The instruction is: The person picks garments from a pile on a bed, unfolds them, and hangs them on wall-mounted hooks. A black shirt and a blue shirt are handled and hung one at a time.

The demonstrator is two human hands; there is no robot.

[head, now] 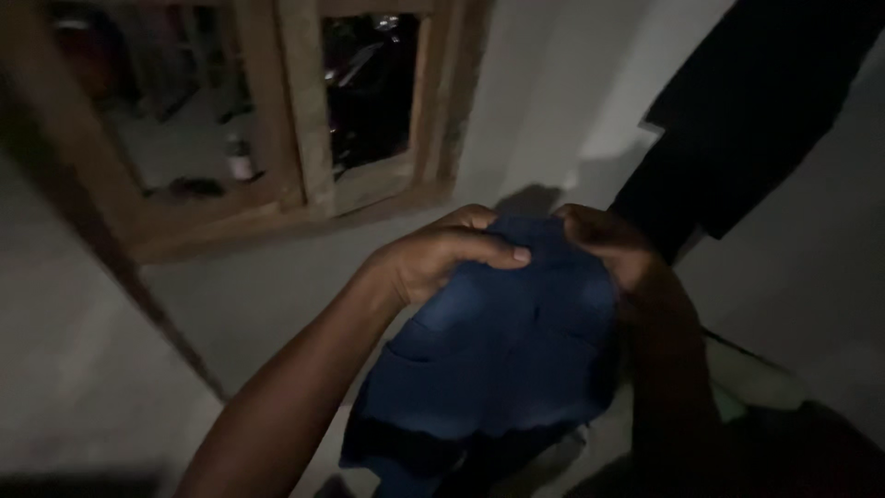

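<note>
I hold up a blue denim garment (502, 355) in front of me, hanging down from its top edge. My left hand (442, 256) grips the top edge on the left side, thumb laid across the fabric. My right hand (613, 244) pinches the top edge on the right side. A back pocket and faded patches show on the denim. Its lower part hangs in shadow.
A wooden window frame (295, 111) is set in the pale wall behind, with a small bottle (241, 157) on its sill. A dark cloth (747, 111) hangs at the upper right. The room is dim.
</note>
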